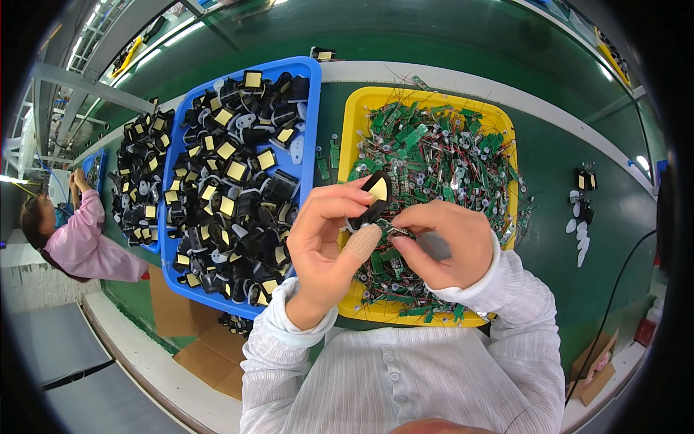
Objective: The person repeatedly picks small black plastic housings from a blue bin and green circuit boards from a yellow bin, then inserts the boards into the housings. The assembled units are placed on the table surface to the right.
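Note:
My left hand (pixel 323 242), its thumb wrapped in a tan finger covering, grips a small black plastic housing (pixel 371 213) with a cream-coloured pad on its face. Close against it, my right hand (pixel 450 242) pinches a small part (pixel 400 232) with thin wires, probably a circuit board; the fingers hide most of it. Both hands are above a yellow tray (pixel 349 137) heaped with green circuit boards (pixel 412 137) and red and black wires. To the left, a blue tray (pixel 315 94) is full of similar black housings (pixel 235 170) with cream pads and grey tabs.
More black housings (pixel 137 173) are piled beyond the blue tray. Several white pieces (pixel 580 235) and black parts (pixel 587 181) lie on the green bench at right, near a black cable (pixel 614 289). Another person (pixel 87 235) in pink works at far left. Cardboard (pixel 210 354) is below.

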Demonstrator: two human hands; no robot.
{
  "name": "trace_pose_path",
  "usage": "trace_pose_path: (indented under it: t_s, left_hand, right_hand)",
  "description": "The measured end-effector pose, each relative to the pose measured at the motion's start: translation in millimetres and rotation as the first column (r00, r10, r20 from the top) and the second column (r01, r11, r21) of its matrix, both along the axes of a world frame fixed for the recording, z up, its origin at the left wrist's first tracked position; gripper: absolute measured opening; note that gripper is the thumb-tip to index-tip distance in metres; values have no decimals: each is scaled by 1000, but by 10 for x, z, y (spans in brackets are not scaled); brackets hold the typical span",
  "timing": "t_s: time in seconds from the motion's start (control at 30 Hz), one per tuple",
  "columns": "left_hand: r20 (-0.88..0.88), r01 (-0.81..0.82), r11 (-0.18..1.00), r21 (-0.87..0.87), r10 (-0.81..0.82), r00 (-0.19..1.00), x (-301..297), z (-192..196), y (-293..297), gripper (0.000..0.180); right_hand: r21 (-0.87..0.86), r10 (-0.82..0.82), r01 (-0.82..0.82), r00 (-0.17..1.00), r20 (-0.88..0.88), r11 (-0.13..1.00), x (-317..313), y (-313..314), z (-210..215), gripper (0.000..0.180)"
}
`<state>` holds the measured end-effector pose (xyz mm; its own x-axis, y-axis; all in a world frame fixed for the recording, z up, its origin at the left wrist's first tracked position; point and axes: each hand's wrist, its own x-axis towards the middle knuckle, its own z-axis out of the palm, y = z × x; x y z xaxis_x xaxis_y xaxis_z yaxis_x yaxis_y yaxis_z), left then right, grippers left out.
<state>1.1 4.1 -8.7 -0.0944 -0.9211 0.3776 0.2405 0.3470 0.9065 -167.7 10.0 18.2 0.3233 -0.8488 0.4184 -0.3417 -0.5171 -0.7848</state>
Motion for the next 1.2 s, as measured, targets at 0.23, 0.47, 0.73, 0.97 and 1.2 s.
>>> trace_pose_path:
  t_s: [0.23,0.47,0.73,0.97,1.2]
  left_hand:
    - [50,6,999,-50,-3,999,31,-18,-4,23]
    - [23,128,986,105,-131,991,-41,93,41,25]
    - [-55,202,975,92,-198,979,-31,41,16,22]
    - [-74,230,970,79,-224,972,12,23,13,22]
    - [27,152,979,139,-157,987,-104,160,55,24]
  right_hand:
    - [204,81,-101,991,104,974,-47,-10,88,18]
    - [418,37,-117,980,195,901,-82,-7,103,11]
    - [381,84,-123,989,118,916,-66,-15,81,11]
    - [267,104,-103,995,12,958,-93,-41,71,10]
    - [329,94,-140,984,151,934,-152,-71,118,12]
